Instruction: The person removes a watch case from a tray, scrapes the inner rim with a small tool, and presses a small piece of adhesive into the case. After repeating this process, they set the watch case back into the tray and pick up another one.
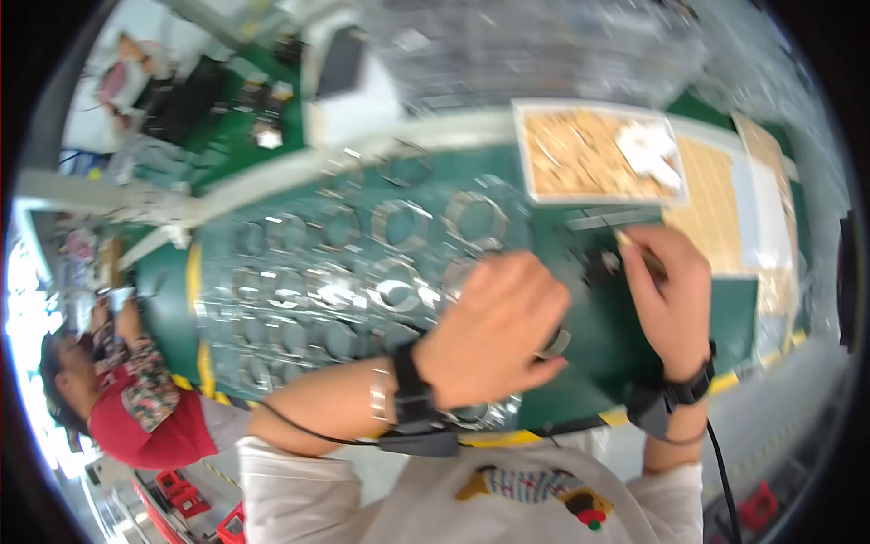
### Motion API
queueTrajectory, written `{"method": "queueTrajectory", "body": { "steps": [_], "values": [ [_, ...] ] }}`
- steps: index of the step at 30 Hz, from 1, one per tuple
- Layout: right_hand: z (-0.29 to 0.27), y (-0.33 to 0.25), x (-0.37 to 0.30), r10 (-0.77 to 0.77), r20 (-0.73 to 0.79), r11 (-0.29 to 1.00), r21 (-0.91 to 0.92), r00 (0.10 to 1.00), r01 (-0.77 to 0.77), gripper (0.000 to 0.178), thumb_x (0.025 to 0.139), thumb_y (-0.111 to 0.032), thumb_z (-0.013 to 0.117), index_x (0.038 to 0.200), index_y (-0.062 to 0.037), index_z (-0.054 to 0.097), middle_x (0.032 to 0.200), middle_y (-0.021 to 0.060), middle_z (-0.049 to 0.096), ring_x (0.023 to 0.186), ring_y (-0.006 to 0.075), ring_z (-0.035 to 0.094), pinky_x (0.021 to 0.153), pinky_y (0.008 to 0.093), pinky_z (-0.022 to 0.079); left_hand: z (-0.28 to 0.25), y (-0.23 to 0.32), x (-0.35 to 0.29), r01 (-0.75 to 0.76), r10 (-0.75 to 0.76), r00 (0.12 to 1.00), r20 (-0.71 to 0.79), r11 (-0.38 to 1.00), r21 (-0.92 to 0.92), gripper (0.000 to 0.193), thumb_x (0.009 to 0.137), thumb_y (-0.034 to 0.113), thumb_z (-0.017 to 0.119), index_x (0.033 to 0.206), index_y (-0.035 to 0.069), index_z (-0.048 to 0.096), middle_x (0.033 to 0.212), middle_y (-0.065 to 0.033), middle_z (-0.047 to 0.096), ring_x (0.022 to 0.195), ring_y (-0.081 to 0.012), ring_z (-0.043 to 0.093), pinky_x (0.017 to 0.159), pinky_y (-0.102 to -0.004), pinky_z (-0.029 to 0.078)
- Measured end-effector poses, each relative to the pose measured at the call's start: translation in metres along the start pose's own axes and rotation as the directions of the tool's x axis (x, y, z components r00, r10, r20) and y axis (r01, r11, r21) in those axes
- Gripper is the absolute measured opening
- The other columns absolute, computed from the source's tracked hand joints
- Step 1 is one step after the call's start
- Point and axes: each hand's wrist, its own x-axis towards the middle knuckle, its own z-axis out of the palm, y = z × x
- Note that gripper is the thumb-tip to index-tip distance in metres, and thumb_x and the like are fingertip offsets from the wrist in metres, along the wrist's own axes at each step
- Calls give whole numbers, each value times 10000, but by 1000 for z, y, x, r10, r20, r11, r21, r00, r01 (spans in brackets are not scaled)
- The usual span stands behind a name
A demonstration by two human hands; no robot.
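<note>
My left hand [497, 328] is curled over the right edge of a clear plastic tray [272, 299] with round pockets, its fingers closed on a small grey ring-shaped part [555, 343]. My right hand [671, 292] pinches a thin stick-like tool [634, 247] above the green mat [589, 317], its tip near a small dark part [605, 265]. Both wrists wear black straps with cords.
A white tray [526, 145] of tan pieces with a white piece on top stands beyond my right hand, with tan sheets [711, 204] to its right. Stacked clear trays lie at the back. Another person [127, 390] sits at the left. A yellow stripe edges the bench.
</note>
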Motion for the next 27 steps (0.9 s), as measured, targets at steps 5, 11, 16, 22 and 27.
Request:
{"method": "queueTrajectory", "body": {
  "steps": [5, 11, 16, 22, 27],
  "values": [
    [3, -2, -6, -33, 12, 999, 28, 999, 32, 95, 917, 15, 653, 1005, 50, 657, 892, 163, 652, 788, 267, 664, 698, 324, 532, 24, -14, -6, -86, 87, 995, -40, 996, 15, 558, 729, 270, 838, 1183, 76, 578, 1170, -126, 564, 1320, -360, 451, 1053, -540, 355],
    [2, 8, -11, 152, -18, 982, 121, 988, -148, 97, 942, -6, 644, 1019, 53, 648, 893, 139, 643, 784, 211, 646, 708, 310, 522, 14, -4, -4, -44, 36, 994, -102, 996, -79, 559, 773, 193, 793, 1268, 62, 570, 1340, -149, 516, 1415, -385, 364, 1144, -572, 288],
    [2, 18, -9, 164, -57, 985, 71, 985, -160, 106, 957, -20, 643, 1031, 56, 651, 905, 126, 646, 786, 178, 630, 705, 295, 512, 18, -16, -4, 39, -40, 998, -52, 999, -32, 592, 792, 172, 770, 1337, 62, 566, 1404, -157, 475, 1423, -406, 345, 1156, -582, 270],
    [-2, 23, -12, 201, -66, 977, 86, 977, -195, 122, 958, -41, 655, 1039, 51, 662, 905, 119, 659, 779, 168, 624, 694, 285, 498, 16, -5, 1, 59, -64, 990, -127, 997, -39, 472, 798, 176, 778, 1244, 121, 633, 1383, -140, 485, 1412, -394, 360, 1150, -608, 258],
    [-10, 24, -9, 283, -56, 959, 31, 958, -281, 127, 958, -58, 664, 1033, 44, 675, 909, 112, 673, 777, 160, 620, 691, 270, 486, 18, -9, -1, -113, 118, 992, 42, 988, -101, 345, 817, 86, 724, 1150, 156, 668, 1355, -106, 543, 1399, -370, 411, 1157, -630, 236]
  ]
}}
